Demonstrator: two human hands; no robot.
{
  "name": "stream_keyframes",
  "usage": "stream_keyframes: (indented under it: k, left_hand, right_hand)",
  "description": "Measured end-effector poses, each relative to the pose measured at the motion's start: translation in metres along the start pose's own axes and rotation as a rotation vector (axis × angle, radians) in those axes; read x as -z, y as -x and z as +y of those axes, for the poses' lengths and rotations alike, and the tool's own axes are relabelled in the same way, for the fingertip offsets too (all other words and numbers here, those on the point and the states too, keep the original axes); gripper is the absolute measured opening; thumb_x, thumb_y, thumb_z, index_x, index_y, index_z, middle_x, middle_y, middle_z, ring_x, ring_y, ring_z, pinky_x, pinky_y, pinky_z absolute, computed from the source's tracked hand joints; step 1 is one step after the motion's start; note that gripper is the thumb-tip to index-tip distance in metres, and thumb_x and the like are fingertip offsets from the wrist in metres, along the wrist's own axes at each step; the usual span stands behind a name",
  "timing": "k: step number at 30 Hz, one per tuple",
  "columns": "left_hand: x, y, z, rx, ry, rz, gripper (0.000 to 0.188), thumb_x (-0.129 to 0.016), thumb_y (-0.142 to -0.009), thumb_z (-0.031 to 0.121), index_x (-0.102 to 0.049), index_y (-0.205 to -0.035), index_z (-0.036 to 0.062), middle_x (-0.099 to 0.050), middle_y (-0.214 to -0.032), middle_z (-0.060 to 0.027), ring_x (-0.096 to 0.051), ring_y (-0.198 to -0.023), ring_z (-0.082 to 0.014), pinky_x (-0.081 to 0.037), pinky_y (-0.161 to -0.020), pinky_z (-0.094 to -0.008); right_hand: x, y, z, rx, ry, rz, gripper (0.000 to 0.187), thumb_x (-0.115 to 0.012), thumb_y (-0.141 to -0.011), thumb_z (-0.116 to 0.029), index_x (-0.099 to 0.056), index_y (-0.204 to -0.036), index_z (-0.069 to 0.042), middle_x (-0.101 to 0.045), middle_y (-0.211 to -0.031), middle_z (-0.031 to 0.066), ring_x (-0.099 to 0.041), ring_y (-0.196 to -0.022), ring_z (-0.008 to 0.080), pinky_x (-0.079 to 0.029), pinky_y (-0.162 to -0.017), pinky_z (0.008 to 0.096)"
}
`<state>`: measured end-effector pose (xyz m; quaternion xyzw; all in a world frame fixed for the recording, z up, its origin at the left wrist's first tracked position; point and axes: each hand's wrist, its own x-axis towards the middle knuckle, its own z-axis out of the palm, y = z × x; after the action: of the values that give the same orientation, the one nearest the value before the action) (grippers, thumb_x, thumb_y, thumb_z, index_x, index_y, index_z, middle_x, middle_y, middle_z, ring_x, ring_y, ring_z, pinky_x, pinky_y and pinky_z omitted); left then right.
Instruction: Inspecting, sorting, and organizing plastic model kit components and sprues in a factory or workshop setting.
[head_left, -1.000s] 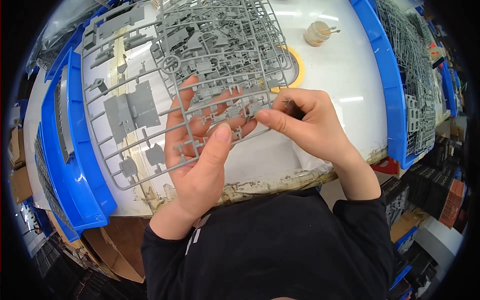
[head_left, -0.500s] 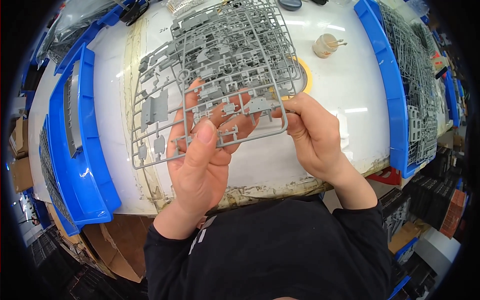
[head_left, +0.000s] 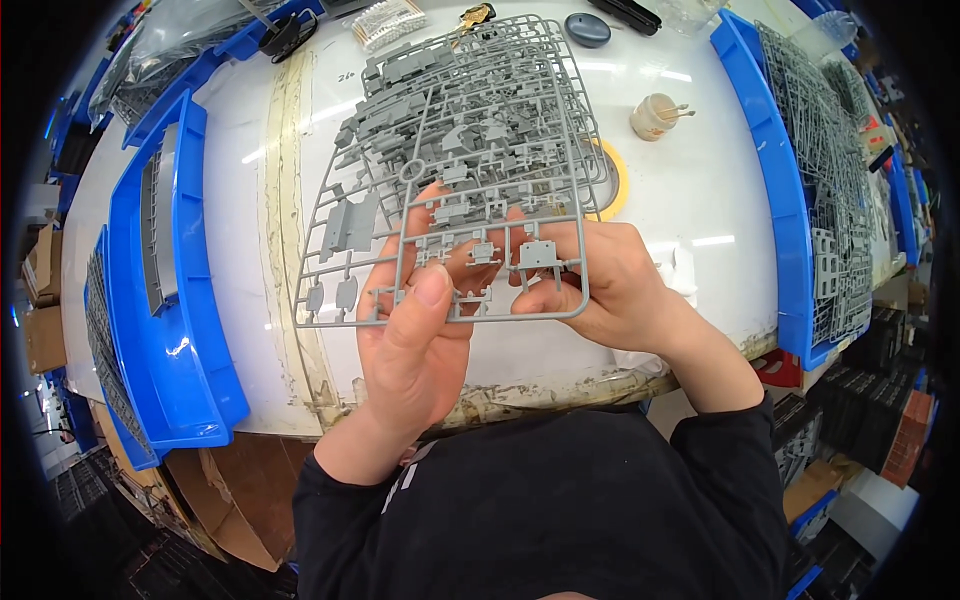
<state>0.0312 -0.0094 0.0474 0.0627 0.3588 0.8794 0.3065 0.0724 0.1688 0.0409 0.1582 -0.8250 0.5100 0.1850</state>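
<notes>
Over the table I hold a grey plastic model-kit sprue (head_left: 440, 212), tilted up, with many small parts on its runners. My left hand (head_left: 415, 340) grips its near edge, thumb in front and fingers behind. At the near right corner, my right hand (head_left: 610, 285) is curled behind the frame, near a flat grey part with small holes (head_left: 538, 254). Its fingertips are partly covered by the runners, and what they pinch is hidden. More grey sprues (head_left: 480, 75) lie under or behind the held one, overlapping it in view.
Blue bins stand left (head_left: 195, 370) and right (head_left: 765, 130), the right one full of grey sprues. A small jar (head_left: 654, 117) with swabs, a yellow tape roll (head_left: 618, 185), a dark oval object (head_left: 587, 30) and a bag of cotton swabs (head_left: 388, 24) lie on the table.
The held sprue has shifted right and stands more upright. My right hand has moved from beside its right edge to behind its near right corner.
</notes>
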Motion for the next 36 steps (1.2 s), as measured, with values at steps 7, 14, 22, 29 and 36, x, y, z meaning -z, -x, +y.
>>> stream_keyframes:
  k: [7, 14, 22, 29, 36]
  left_hand:
    - [0.005, 0.001, 0.0, 0.039, 0.003, -0.01, 0.06, -0.055, -0.09, 0.012, -0.029, -0.144, 0.0091, -0.055, -0.128, -0.0173, -0.054, -0.118, -0.0289, -0.042, -0.098, -0.0408]
    - [-0.005, 0.001, -0.003, -0.009, -0.199, 0.066, 0.061, -0.045, -0.091, 0.021, -0.027, -0.147, 0.0032, -0.051, -0.132, -0.0235, -0.058, -0.103, -0.022, -0.044, -0.085, -0.0292]
    - [-0.005, 0.0, -0.004, 0.0, -0.17, 0.069, 0.062, -0.045, -0.09, 0.02, -0.026, -0.147, 0.0027, -0.05, -0.133, -0.0235, -0.058, -0.105, -0.023, -0.044, -0.086, -0.029]
    - [0.003, -0.001, -0.001, 0.045, 0.009, -0.028, 0.058, -0.052, -0.091, 0.009, -0.028, -0.143, 0.0103, -0.056, -0.126, -0.0205, -0.05, -0.124, -0.0349, -0.043, -0.098, -0.041]
    - [0.0, -0.003, -0.002, 0.037, -0.008, -0.038, 0.057, -0.052, -0.091, 0.012, -0.028, -0.143, 0.0113, -0.056, -0.125, -0.0236, -0.047, -0.126, -0.0379, -0.042, -0.099, -0.041]
  right_hand:
    - [0.001, 0.0, -0.001, -0.087, -0.001, -0.083, 0.037, -0.08, -0.072, -0.019, -0.066, -0.103, -0.004, -0.067, -0.075, 0.0043, -0.057, -0.058, 0.0182, -0.047, -0.06, 0.0287]
    - [0.0, 0.0, 0.002, -0.046, 0.022, -0.066, 0.035, -0.079, -0.073, -0.018, -0.066, -0.101, -0.003, -0.067, -0.074, 0.0047, -0.057, -0.058, 0.0182, -0.047, -0.059, 0.0283]
    - [0.0, -0.001, 0.001, -0.049, -0.006, -0.087, 0.032, -0.078, -0.074, -0.019, -0.067, -0.099, -0.003, -0.067, -0.075, 0.0058, -0.056, -0.058, 0.0185, -0.044, -0.055, 0.0286]
    - [-0.003, 0.001, 0.004, 0.009, 0.028, -0.051, 0.03, -0.077, -0.076, -0.021, -0.067, -0.098, -0.003, -0.066, -0.076, 0.0062, -0.055, -0.056, 0.0194, -0.043, -0.054, 0.029]
    - [-0.003, 0.001, 0.005, 0.068, 0.081, -0.032, 0.031, -0.077, -0.076, -0.02, -0.067, -0.099, -0.002, -0.066, -0.078, 0.0069, -0.055, -0.056, 0.0198, -0.045, -0.055, 0.0294]
